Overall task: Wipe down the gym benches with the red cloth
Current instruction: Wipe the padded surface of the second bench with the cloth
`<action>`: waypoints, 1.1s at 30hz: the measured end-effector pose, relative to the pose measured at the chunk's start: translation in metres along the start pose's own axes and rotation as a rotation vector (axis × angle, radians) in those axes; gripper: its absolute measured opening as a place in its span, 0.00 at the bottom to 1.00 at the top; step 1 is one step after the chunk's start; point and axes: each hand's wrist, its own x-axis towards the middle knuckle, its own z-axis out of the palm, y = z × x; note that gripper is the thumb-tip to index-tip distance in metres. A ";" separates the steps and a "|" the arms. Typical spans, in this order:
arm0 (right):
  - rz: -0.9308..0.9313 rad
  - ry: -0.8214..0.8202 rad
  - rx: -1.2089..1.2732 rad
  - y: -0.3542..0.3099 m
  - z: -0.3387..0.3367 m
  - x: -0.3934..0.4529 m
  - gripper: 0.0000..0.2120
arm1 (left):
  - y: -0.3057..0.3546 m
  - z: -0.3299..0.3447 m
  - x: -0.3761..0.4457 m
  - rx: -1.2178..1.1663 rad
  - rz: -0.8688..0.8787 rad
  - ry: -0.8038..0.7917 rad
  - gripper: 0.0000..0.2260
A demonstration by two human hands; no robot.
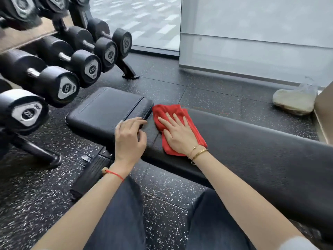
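- The red cloth (pixel 177 123) is lying folded on the long black pad (pixel 252 141) of the gym bench, at the end nearest the gap to the shorter seat pad (pixel 106 109).
- The right hand (pixel 177 133) is pressing flat on the cloth, fingers straight and slightly spread, palm down, covering its middle while red edges are showing on all sides.
- The left hand (pixel 130 135) is resting on the near corner of the seat pad, just beside the cloth but apart from it; its fingers are curling over the pad's edge at the gap, though how firmly they are gripping is hard to tell.
- Gold bracelets (pixel 198 152) are sitting on the right wrist, a red string (pixel 115 175) on the left.
- Dark trousers (pixel 122 213) are showing at the bottom, over the speckled black floor (pixel 36 201).
- A rack of black dumbbells (pixel 59 83) is standing to the left, near the seat pad.
- A pale bag (pixel 295 101) is lying on the floor beyond the bench, by the grey wall (pixel 252 42).
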 end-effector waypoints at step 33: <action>0.096 -0.021 -0.076 -0.172 0.053 0.180 0.25 | -0.257 -0.045 0.076 -0.026 -0.098 -0.017 0.14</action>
